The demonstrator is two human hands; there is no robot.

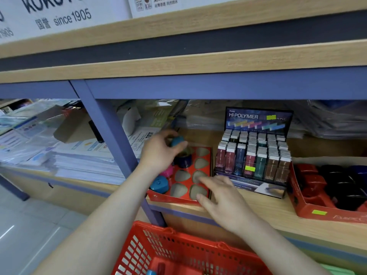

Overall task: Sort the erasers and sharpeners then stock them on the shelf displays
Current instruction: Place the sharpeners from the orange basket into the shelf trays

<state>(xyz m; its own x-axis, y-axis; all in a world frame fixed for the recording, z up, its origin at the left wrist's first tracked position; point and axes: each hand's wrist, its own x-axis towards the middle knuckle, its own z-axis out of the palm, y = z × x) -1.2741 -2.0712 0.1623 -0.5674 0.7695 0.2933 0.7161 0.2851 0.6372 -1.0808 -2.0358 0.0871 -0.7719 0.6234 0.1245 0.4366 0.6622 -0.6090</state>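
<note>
Nearest the viewer, a red basket (178, 253) hangs below the shelf (268, 207). A few small items lie in its bottom, too blurred to name. Above it, the right hand (220, 199) lies flat, fingers straight and holding nothing. Its fingertips rest on the front right corner of the red slotted tray (170, 198).

Risk: the tray sits at the shelf's front lip. A downward push that is off-centre could tip or slide it toward the basket, and the bracing right hand probably guards against this. The triangular slots demand matching orientation, so a sharpener turned the wrong way would likely jam or perch on the card.

In the tray's left column stand a teal sharpener (159, 183), a pink sharpener (168, 171) partly hidden by the left wrist, and a dark blue sharpener (183, 160). The other slots, including the empty slot (178, 190), show bare card.

Farther in, the left hand (158, 153) pinches a blue-capped sharpener (177, 140) between thumb and curled fingers. It holds it over the tray's back left corner, just above the dark blue one and well apart from the right hand.

Right of the tray, almost touching it, stands the eraser display (256, 155), fully stocked. Beyond that is a second red tray (305, 207). Paper stacks (79, 159) fill the left bay.
</note>
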